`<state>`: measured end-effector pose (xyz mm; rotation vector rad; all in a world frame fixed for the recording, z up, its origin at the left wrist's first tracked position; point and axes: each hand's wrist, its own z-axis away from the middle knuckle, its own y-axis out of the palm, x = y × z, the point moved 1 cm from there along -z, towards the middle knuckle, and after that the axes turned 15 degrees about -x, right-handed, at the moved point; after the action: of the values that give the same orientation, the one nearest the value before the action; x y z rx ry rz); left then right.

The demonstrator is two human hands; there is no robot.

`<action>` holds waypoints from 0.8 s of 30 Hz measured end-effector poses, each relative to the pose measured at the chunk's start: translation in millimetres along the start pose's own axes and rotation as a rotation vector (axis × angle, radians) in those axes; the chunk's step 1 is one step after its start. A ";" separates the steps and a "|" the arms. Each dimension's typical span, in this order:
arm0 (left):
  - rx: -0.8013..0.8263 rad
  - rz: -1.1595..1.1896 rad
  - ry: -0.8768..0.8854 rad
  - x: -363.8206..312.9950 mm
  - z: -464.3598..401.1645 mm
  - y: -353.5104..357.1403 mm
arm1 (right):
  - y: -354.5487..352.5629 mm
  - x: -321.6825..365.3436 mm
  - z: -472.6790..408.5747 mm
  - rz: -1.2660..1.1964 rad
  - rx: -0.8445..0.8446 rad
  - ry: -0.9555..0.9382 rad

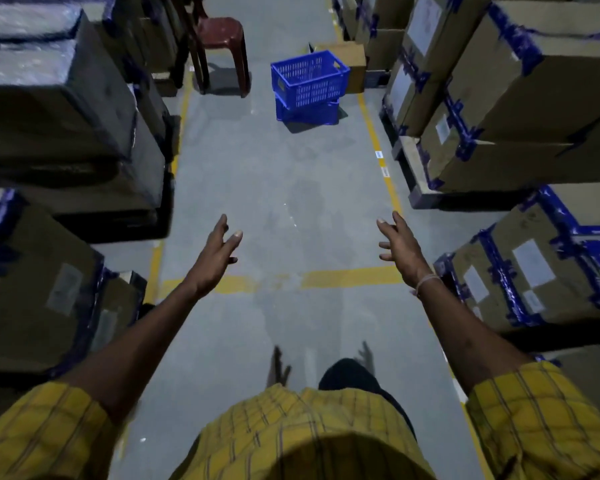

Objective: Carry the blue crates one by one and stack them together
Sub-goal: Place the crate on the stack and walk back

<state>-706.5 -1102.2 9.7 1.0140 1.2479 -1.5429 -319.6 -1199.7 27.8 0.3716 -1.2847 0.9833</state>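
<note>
Dark wrapped cartons (pixel 59 109) line the left of the aisle and a maroon plastic chair (pixel 222 46) stands at its far end; the left hand (pixel 215 258) reaches forward over the grey floor (pixel 274 188), fingers spread, holding nothing. Far ahead, two blue crates (pixel 309 88) sit stacked on the floor, top one skewed, long axis running roughly across the aisle, open side up. The right hand (pixel 400 249) reaches too, fingers apart and empty, beside taped cardboard boxes (pixel 520 91).
</note>
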 end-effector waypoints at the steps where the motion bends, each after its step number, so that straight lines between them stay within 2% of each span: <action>1: 0.004 -0.003 0.009 -3.5 -23.2 -2.9 | 11.4 5.4 -17.3 -0.005 -0.009 0.008; 5: 0.022 -0.028 0.004 -11.9 -116.0 -4.1 | 51.1 27.9 -89.8 0.006 -0.009 0.013; 12: -0.021 -0.017 0.009 -35.5 -315.2 31.0 | 126.4 87.1 -279.5 -0.010 -0.010 0.008; 15: -0.021 -0.020 -0.028 -62.8 -393.9 50.0 | 152.8 129.1 -350.9 0.002 -0.016 0.031; 24: -0.050 0.010 0.044 -149.7 -601.6 113.9 | 199.0 253.9 -543.3 0.018 -0.002 -0.033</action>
<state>-517.1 -501.3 25.0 1.0248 1.3037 -1.4818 -142.9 -593.3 45.9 0.3769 -1.3210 0.9941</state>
